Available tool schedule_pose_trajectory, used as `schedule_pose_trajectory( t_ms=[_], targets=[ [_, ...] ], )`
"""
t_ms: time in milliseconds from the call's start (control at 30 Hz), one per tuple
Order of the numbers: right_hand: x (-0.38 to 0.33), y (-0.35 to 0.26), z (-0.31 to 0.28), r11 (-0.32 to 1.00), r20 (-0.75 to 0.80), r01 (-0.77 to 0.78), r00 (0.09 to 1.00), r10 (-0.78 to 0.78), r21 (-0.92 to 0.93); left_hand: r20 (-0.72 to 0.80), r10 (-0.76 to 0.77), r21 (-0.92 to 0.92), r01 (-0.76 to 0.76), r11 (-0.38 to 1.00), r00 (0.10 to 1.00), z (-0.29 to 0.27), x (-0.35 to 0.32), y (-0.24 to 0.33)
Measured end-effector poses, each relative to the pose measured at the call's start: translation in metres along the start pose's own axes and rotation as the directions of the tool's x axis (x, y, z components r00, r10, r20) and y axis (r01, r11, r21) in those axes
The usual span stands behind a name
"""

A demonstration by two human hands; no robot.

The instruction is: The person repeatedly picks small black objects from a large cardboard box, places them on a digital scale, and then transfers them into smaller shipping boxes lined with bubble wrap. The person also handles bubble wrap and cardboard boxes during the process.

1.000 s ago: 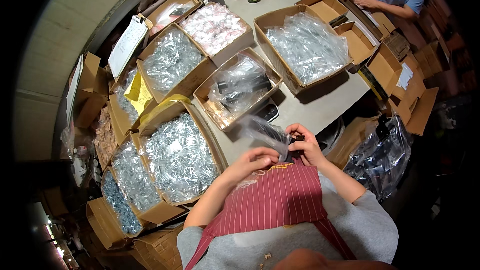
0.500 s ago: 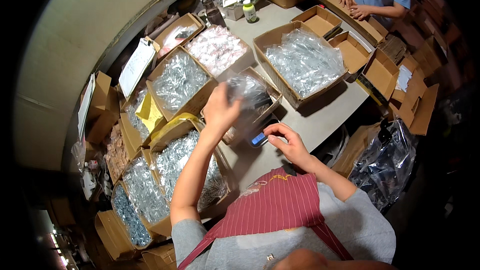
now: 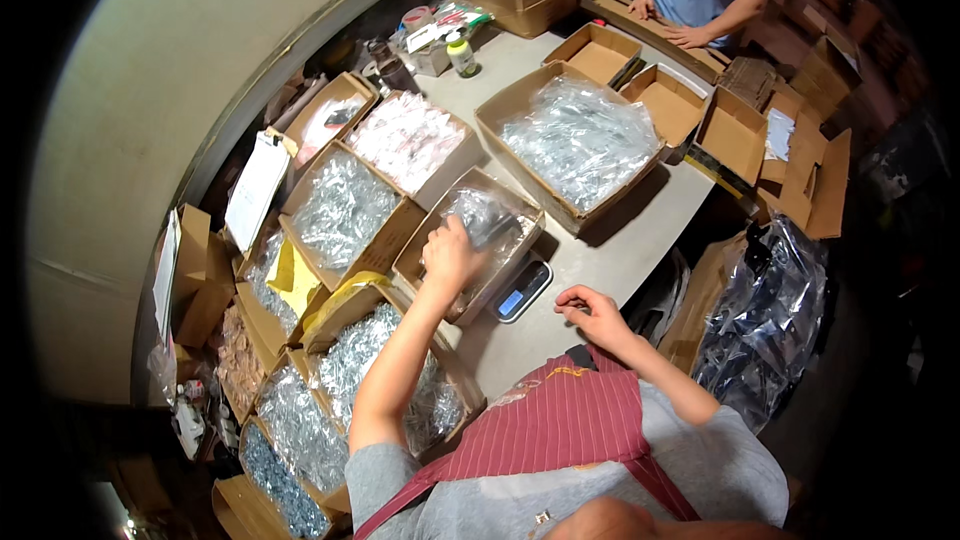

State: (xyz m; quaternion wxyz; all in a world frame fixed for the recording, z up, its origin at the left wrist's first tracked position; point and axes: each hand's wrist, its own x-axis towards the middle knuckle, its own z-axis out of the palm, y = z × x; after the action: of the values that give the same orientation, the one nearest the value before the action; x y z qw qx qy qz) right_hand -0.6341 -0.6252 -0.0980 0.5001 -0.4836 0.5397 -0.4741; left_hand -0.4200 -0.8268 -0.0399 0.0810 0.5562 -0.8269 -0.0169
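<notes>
My left hand (image 3: 452, 258) reaches into a cardboard box (image 3: 407, 262) that stands partly over a small digital scale. Its fingers are curled on a clear plastic bag (image 3: 480, 216), slightly blurred, with something dark in it or behind it. The digital scale (image 3: 537, 292), with a lit blue display, shows at the box's near right corner. Just right of the scale, my right hand (image 3: 592, 314) hovers over the table with loosely bent fingers and nothing visible in them.
Cardboard boxes of clear packets (image 3: 345, 210) crowd the left side. A large box of clear bags (image 3: 585, 145) stands beyond the scale. Behind it are shallow cartons (image 3: 595, 52) and a green bottle (image 3: 461, 54). Another person's hands (image 3: 688, 36) rest on cardboard at the far right.
My left hand has lowered the clear bag into the box. My right hand has drawn back from the scale, leaving more of it exposed. The view has shifted slightly.
</notes>
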Motion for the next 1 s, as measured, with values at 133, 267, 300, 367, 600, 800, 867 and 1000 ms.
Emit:
schedule_pose_trajectory(
  t_ms=[133,267,300,367,600,800,867,1000],
  targets=[
    [0.023,0.010,0.014,0.991,-0.018,0.091,0.996,-0.093,-0.097,0.042,-0.051,0.163,0.044,0.986,0.998,0.005,0.008,0.024],
    [0.041,-0.027,0.034,0.988,0.031,0.097,0.995,-0.094,-0.124,-0.107,0.034,0.417,0.014,0.909,0.994,0.019,0.015,0.027],
    [0.041,-0.032,0.037,0.985,0.051,0.116,0.993,-0.110,-0.127,-0.121,0.048,0.467,0.015,0.884,0.991,0.025,0.017,0.027],
    [0.039,-0.042,0.043,0.990,0.072,0.105,0.993,-0.098,-0.099,-0.168,0.064,0.523,0.034,0.851,0.984,0.050,0.025,0.017],
    [0.010,-0.030,0.019,1.000,-0.025,-0.024,0.999,0.024,0.020,0.107,-0.011,-0.174,0.029,0.984,0.994,-0.034,0.022,-0.002],
    [0.002,-0.011,0.006,0.994,-0.041,-0.110,0.993,0.111,0.020,0.094,-0.166,-0.648,0.187,0.738,0.982,-0.041,0.016,-0.040],
    [0.000,-0.007,0.010,0.990,-0.024,-0.125,0.992,0.127,0.065,0.028,-0.194,-0.765,0.146,0.628,0.981,-0.041,0.013,-0.043],
    [-0.002,0.008,0.015,0.973,0.018,-0.139,0.990,0.138,0.186,0.128,-0.216,-0.970,0.168,0.177,0.968,-0.033,0.014,-0.060]
  ],
)
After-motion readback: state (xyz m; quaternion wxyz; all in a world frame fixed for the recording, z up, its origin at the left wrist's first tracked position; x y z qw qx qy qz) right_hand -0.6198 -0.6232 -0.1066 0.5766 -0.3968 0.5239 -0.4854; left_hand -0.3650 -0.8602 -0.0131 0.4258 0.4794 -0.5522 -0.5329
